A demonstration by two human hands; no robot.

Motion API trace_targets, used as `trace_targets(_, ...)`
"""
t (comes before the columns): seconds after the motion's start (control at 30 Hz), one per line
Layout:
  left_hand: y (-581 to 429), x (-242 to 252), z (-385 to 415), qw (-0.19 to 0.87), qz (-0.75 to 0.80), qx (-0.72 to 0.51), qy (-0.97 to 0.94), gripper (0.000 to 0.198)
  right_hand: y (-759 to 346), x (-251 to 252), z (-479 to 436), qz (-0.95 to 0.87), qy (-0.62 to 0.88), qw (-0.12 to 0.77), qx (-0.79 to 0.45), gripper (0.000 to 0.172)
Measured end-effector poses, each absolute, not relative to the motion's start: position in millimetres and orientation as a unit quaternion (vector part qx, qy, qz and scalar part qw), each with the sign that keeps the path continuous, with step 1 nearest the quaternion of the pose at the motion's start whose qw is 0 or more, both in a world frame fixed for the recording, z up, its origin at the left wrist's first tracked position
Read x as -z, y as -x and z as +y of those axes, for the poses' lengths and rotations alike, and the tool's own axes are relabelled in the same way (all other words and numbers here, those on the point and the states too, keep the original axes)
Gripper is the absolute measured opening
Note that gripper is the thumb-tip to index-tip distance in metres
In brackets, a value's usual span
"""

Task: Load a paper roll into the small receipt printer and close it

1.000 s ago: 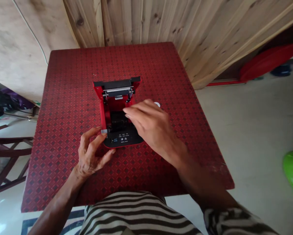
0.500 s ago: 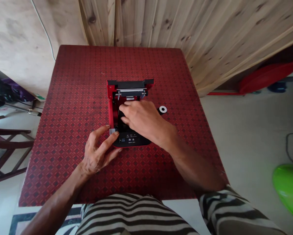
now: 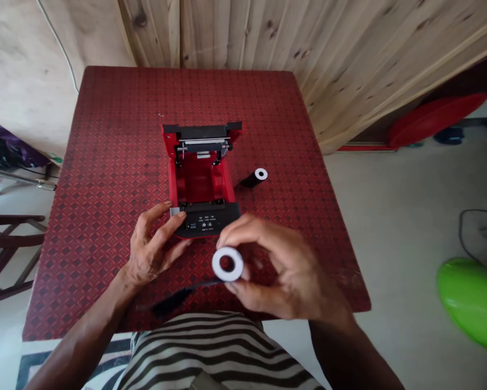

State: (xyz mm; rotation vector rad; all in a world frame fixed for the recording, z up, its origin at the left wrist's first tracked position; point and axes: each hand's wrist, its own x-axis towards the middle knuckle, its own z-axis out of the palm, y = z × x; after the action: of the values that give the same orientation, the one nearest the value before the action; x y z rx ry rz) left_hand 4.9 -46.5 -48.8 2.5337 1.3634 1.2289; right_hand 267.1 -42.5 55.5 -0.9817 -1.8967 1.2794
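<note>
A small red and black label printer [image 3: 202, 222] stands on the table with its lid [image 3: 202, 133] tilted up. Its red inner bay [image 3: 198, 181] shows no roll inside. My left hand [image 3: 154, 246] grips the printer's front left corner, fingers on the top and thumb by the front edge. In front of the printer, my right hand [image 3: 279, 268] holds a paper roll [image 3: 227, 264] between thumb and fingers, its white ring end and hollow core facing me. A dark strip [image 3: 174, 300] trails leftward from that roll, blurred. A second, black roll with a white end [image 3: 261, 174] lies right of the printer.
The table [image 3: 117, 135] wears a red patterned cover. A wooden plank wall [image 3: 235, 35] rises behind it. On the floor to the right is a green rounded object [image 3: 474, 303]; a dark wooden chair [image 3: 11, 238] stands at the left.
My right hand has come out of the printer's bay toward me, now with the paper roll in it. The bay has come into sight. My left hand stays on the printer's corner.
</note>
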Motion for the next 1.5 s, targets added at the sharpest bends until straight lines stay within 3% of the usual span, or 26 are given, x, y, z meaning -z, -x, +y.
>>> trace_targets(0.07,-6,48,-46,0.006,0.432,-0.395,-0.811,0.065,-266,-30,-64,-0.711,0.39,0.29,-0.509,0.028)
trace_targets(0.27,-6,48,-44,0.001,0.43,-0.405,-0.807,0.066,-255,47,-91,-0.722,0.42,0.342,-0.431,0.034)
trace_targets(0.4,-6,47,-44,-0.002,0.429,-0.412,-0.804,0.066,-260,48,-88,-0.71,0.445,0.307,-0.451,0.032)
trace_targets(0.5,-5,47,-43,-0.008,0.424,-0.411,-0.807,0.068,-276,33,-82,-0.682,0.462,0.287,-0.488,0.046)
trace_targets(0.57,-5,47,-43,-0.008,0.422,-0.411,-0.808,0.068,-293,25,-72,-0.642,0.485,0.304,-0.51,0.039)
trace_targets(0.63,-5,48,-43,-0.005,0.425,-0.409,-0.807,0.067,-311,24,-52,-0.597,0.538,0.362,-0.471,0.024)
trace_targets(0.7,-6,49,-42,-0.005,0.43,-0.409,-0.805,0.066,-325,32,-24,-0.561,0.61,0.433,-0.355,0.019)
trace_targets(0.8,-6,49,-41,-0.01,0.427,-0.411,-0.805,0.066,-334,59,23,-0.575,0.627,0.441,-0.286,0.05)
trace_targets(0.9,-6,48,-41,-0.015,0.424,-0.408,-0.808,0.065,-330,80,53,-0.604,0.63,0.405,-0.272,0.044)
trace_targets(1.0,-7,47,-42,-0.011,0.43,-0.408,-0.806,0.064,-328,70,51,-0.591,0.624,0.416,-0.298,0.031)
trace_targets(1.13,-7,49,-45,0.003,0.431,-0.404,-0.807,0.062,-334,-8,12,-0.606,0.525,0.472,-0.368,0.03)
trace_targets(1.2,-8,50,-46,0.005,0.435,-0.403,-0.805,0.063,-330,-55,-6,-0.662,0.452,0.451,-0.391,0.032)
trace_targets(1.3,-7,51,-48,0.007,0.443,-0.398,-0.803,0.062,-305,-94,-11,-0.782,0.408,0.326,-0.34,0.032)
trace_targets(1.37,-7,52,-48,0.004,0.443,-0.395,-0.805,0.062,-281,-93,1,-0.848,0.401,0.243,-0.246,0.035)
trace_targets(1.5,-7,53,-48,-0.001,0.444,-0.394,-0.805,0.062,-237,-65,31,-0.899,0.409,0.093,-0.122,0.022)
